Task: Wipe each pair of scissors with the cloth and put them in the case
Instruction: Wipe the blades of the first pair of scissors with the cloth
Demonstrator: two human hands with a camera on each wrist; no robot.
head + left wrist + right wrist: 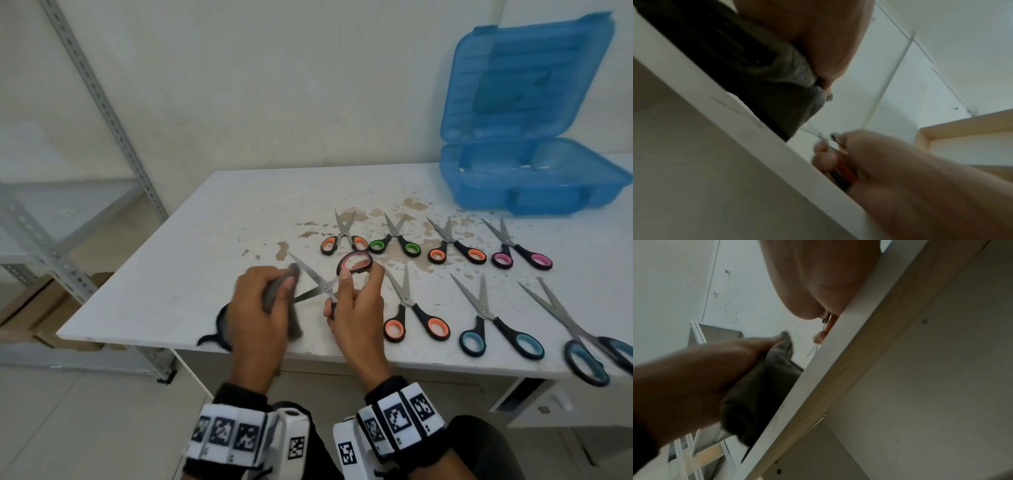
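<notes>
The right hand (356,308) pinches a pair of scissors (329,277) by the handles, blades spread and pointing left, lifted over the near part of the table (212,219). The left hand (260,308) grips a grey cloth (284,301) bunched at the blades. This looks like the wiping step on the first pair. Next the cloth must run along both blades. Seven pairs lie to the right; the open blue case (527,178) stands at the far right.
</notes>
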